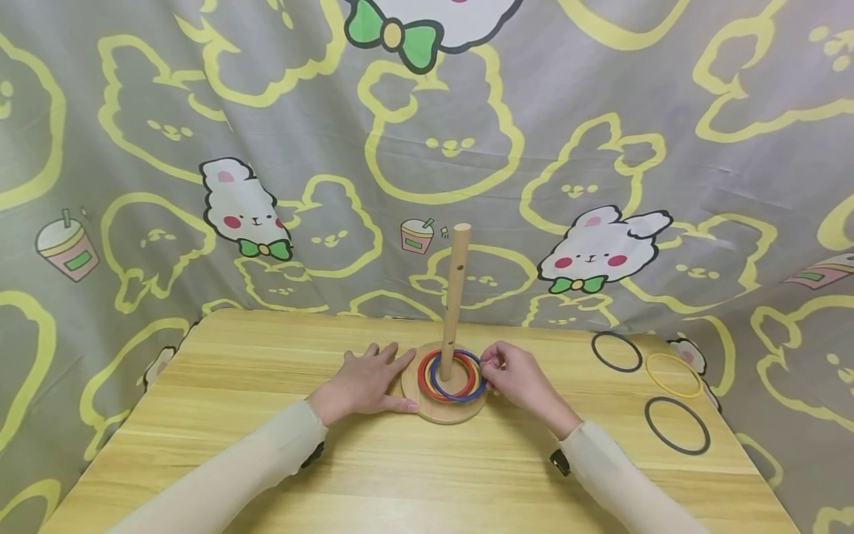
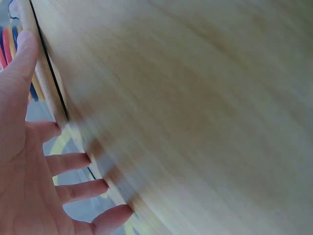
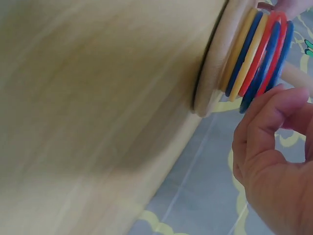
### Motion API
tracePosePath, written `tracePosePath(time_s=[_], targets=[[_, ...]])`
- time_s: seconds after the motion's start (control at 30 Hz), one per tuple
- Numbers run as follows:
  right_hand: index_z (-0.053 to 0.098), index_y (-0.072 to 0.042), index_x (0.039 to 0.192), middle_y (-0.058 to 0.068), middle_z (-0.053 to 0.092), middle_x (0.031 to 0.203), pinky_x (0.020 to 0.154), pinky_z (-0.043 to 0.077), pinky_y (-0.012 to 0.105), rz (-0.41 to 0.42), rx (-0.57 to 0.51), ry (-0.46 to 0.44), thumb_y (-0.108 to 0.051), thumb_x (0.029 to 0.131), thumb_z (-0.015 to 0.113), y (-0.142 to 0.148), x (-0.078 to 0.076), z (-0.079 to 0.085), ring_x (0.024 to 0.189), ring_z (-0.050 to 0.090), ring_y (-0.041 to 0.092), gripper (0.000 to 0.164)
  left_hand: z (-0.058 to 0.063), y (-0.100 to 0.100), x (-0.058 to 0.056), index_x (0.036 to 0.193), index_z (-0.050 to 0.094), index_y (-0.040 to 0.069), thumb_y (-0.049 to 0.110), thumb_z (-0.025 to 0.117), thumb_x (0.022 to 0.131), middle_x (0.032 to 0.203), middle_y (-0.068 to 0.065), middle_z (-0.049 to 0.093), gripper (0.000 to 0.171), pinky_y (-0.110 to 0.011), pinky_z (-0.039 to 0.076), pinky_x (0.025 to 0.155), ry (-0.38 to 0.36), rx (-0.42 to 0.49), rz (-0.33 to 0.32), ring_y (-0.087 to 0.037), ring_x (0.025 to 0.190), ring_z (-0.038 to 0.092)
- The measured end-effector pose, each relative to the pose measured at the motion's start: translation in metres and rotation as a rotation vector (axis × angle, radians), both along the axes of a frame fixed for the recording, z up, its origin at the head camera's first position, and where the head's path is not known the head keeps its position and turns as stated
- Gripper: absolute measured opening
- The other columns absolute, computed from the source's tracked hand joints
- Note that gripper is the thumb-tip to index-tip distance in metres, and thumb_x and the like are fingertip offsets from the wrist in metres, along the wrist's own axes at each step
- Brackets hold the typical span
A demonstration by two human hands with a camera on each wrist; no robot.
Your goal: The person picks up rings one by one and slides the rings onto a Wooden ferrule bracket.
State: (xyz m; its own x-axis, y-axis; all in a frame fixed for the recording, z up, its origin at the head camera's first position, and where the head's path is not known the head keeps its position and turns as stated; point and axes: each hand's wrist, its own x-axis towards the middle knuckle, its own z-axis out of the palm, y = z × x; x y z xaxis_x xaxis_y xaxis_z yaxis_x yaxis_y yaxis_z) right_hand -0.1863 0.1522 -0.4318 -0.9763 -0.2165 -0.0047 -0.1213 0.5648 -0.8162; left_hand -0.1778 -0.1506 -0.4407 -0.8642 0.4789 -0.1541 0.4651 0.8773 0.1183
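An upright wooden peg (image 1: 455,297) rises from a round wooden base (image 1: 447,417) on the table. Around the peg's foot lies a stack of red, yellow and blue rings, the red ring (image 1: 422,378) among them. Topmost is a blue ring (image 1: 460,399), set slightly to the right. My right hand (image 1: 520,378), fingers curled, pinches this blue ring's right edge; in the right wrist view its fingertips (image 3: 293,98) meet the ring stack. My left hand (image 1: 363,382) lies with spread fingers at the base's left edge, thumb against it.
On the table's right side lie a dark blue ring (image 1: 617,351), a yellow ring (image 1: 674,375) and a dark grey ring (image 1: 677,426), apart from one another. A grey patterned curtain (image 1: 320,148) hangs behind the wooden table (image 1: 387,482) and at its sides.
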Motion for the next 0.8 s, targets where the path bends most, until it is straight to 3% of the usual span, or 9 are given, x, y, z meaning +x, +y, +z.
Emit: tracePosePath(time_s=[0.2, 0.4, 0.63, 0.8], targets=[[0.072, 0.001, 0.112, 0.005, 0.066, 0.086, 0.058, 0.052, 0.026, -0.022, -0.006, 0.014, -0.001, 0.1, 0.064, 0.009, 0.005, -0.003, 0.069, 0.064, 0.016, 0.014, -0.003, -0.001, -0.002, 0.172, 0.038, 0.019, 0.082, 0.065, 0.093, 0.168, -0.021, 0.041, 0.105, -0.086, 0.04, 0.1, 0.01, 0.002, -0.005, -0.055, 0.148, 0.043], [0.073, 0.001, 0.118, 0.005, 0.067, 0.095, 0.065, 0.053, 0.029, -0.047, 0.023, 0.051, -0.008, 0.106, 0.065, 0.035, 0.019, 0.003, 0.081, 0.062, 0.018, 0.017, -0.004, 0.0, -0.003, 0.173, 0.038, 0.019, 0.083, 0.064, 0.093, 0.169, -0.022, 0.041, 0.105, -0.086, 0.039, 0.1, 0.014, -0.005, -0.007, -0.056, 0.148, 0.043], [0.074, -0.003, 0.12, 0.002, 0.071, 0.099, 0.076, 0.055, 0.029, -0.086, 0.093, 0.188, -0.011, 0.105, 0.07, 0.076, 0.039, 0.005, 0.088, 0.065, 0.018, 0.017, -0.007, -0.001, -0.005, 0.173, 0.036, 0.021, 0.085, 0.063, 0.092, 0.17, -0.02, 0.04, 0.107, -0.086, 0.04, 0.1, 0.019, -0.015, 0.0, -0.055, 0.149, 0.042], [0.072, -0.003, 0.122, 0.003, 0.073, 0.104, 0.074, 0.056, 0.029, -0.128, 0.173, 0.239, -0.012, 0.104, 0.075, 0.111, 0.053, 0.003, 0.088, 0.068, 0.017, 0.021, -0.011, -0.001, -0.005, 0.173, 0.037, 0.021, 0.088, 0.062, 0.09, 0.17, -0.02, 0.04, 0.109, -0.087, 0.039, 0.099, 0.03, 0.005, -0.003, -0.056, 0.148, 0.043]])
